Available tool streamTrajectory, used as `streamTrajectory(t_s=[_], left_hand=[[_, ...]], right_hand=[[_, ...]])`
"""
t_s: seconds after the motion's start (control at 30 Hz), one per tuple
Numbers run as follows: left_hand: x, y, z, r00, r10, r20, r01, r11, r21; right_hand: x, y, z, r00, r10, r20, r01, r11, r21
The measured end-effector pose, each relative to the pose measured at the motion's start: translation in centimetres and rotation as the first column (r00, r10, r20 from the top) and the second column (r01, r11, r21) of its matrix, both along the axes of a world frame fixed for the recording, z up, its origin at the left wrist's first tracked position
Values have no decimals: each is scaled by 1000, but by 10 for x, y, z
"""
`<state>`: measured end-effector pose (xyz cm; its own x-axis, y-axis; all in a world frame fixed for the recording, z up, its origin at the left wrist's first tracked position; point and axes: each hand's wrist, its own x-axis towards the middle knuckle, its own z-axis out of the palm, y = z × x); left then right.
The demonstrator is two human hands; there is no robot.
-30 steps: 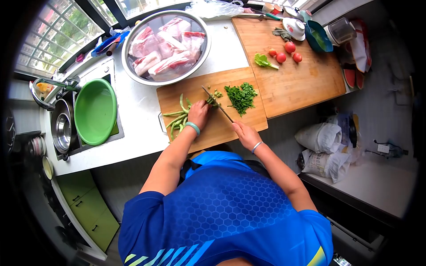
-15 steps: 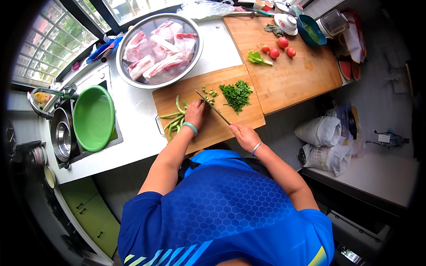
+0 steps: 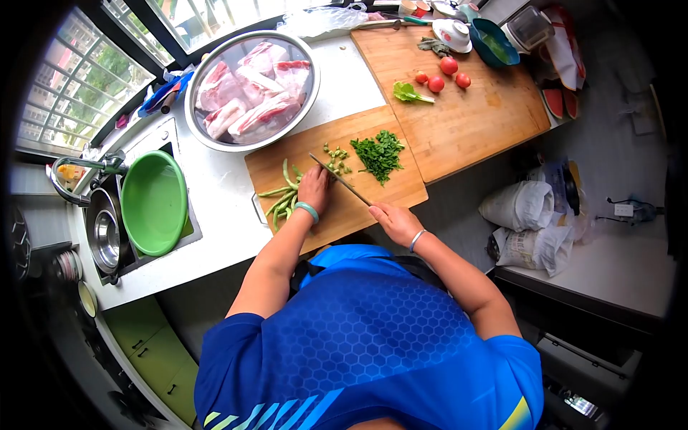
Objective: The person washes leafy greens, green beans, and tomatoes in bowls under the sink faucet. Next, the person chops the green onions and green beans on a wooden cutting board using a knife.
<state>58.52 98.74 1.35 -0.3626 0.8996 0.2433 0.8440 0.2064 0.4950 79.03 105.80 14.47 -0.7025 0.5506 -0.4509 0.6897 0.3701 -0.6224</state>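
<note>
My right hand (image 3: 396,223) is closed around the handle of a kitchen knife (image 3: 342,180), its blade pointing up and left across the smaller cutting board (image 3: 407,188). Just left of the blade, my left hand (image 3: 313,188) has its fingers curled down on green beans, their held ends mostly hidden. Whole green beans (image 3: 282,195) spread out on the board left of that hand. Short cut bean pieces (image 3: 337,159) lie beyond the blade. To their right is a pile of chopped leafy greens (image 3: 378,155).
A large steel bowl (image 3: 313,100) of raw meat stands behind the board. At left, a green basin (image 3: 152,204) sits over the sink. The larger board (image 3: 480,129) carries tomatoes (image 3: 436,84), a lettuce leaf (image 3: 412,93) and a white lidded bowl (image 3: 453,36).
My head view has shifted slightly. Both hands stay in nearly the same place on the board, with the knife still beside the left fingers.
</note>
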Motion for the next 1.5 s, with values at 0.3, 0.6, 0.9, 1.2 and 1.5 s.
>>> streamTrajectory(t_s=[0.3,0.6,0.9,1.2,1.5], left_hand=[[0,-6,-7,995,-28,-100,35,997,71],[0,-3,-9,999,34,37,-34,999,9],[-3,-8,19,998,-62,-21,58,988,-140],[-11,-32,30,988,-145,-49,136,978,-159],[-17,-23,10,994,-101,-51,101,995,-9]], right_hand=[[-23,11,-28,998,-49,38,51,997,-57],[-16,1,13,998,-47,41,53,987,-153],[-19,8,-34,991,-132,-6,129,978,-165],[-10,1,-1,992,-112,-57,101,980,-170],[-8,-16,-4,998,-41,54,45,996,-75]])
